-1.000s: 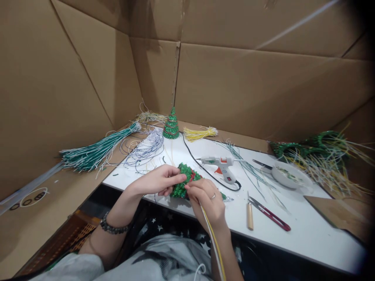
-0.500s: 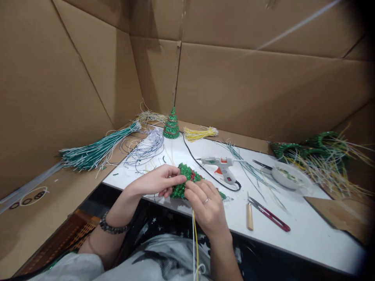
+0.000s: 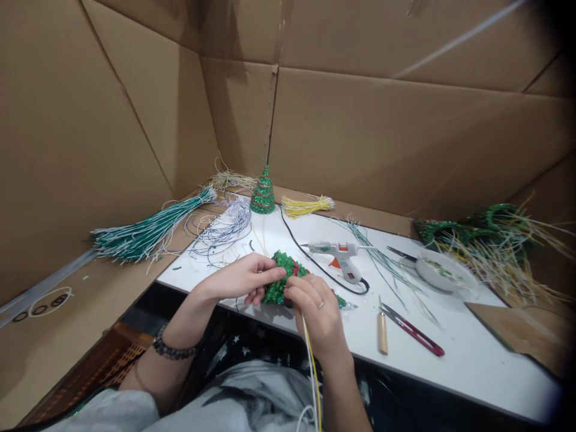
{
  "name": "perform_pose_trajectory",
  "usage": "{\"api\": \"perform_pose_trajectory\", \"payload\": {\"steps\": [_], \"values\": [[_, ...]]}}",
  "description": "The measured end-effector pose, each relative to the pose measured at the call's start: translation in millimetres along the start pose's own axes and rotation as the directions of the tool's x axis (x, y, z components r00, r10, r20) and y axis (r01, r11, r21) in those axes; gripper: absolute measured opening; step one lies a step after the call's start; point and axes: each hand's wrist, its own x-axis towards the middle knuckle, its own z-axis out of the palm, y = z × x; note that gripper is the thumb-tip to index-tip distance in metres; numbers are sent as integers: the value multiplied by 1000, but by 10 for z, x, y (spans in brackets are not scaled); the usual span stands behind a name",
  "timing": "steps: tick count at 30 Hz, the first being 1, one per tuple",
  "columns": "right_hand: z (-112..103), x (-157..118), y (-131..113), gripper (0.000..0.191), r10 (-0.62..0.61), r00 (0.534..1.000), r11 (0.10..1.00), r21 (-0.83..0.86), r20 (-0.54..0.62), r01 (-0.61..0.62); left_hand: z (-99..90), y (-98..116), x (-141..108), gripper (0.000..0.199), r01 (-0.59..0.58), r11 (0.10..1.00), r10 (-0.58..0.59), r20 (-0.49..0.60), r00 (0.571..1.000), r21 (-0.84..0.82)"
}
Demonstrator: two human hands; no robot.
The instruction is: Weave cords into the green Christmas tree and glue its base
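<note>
A green beaded Christmas tree (image 3: 279, 263) with red bits lies on its side at the table's near edge, its tip pointing right. My left hand (image 3: 245, 277) is closed on its left part, thumb pressed on top. Over its middle, my right hand (image 3: 321, 309) has its fingertips pinched together against the beads. Yellow and white wires (image 3: 314, 372) run from beneath the right fingers down to my lap. Exactly where the wires meet the tree is hidden by that hand.
A glue gun (image 3: 339, 255) with a black cord lies behind the tree. To the right are an awl (image 3: 382, 333), red-handled snips (image 3: 418, 336) and a white bowl (image 3: 443, 273). Green wires (image 3: 155, 225), yellow wires (image 3: 308, 206) and a standing beaded tree (image 3: 263, 195) are farther back.
The yellow and white wires below my right hand have swung to the right. My right hand has turned slightly; my left hand and the tree stay nearly in place.
</note>
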Motion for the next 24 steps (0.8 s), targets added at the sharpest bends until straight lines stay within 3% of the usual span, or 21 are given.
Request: {"api": "perform_pose_trajectory", "payload": {"steps": [8,14,17,24], "values": [[80,-79,81,26,165,977,967,216,-131,-134,-15,-59,29,56,55,997,-55,-3,998,50],[108,-116,114,24,322,932,911,322,-167,-257,2,-86,88,58,26,998,-17,-144,989,56],[116,-139,135,25,347,924,896,349,-161,-276,3,-85,107,58,12,999,-3,-179,984,49],[140,-93,86,25,359,915,901,324,-185,-288,-10,-71,82,56,0,1000,3,-136,991,20]]}}
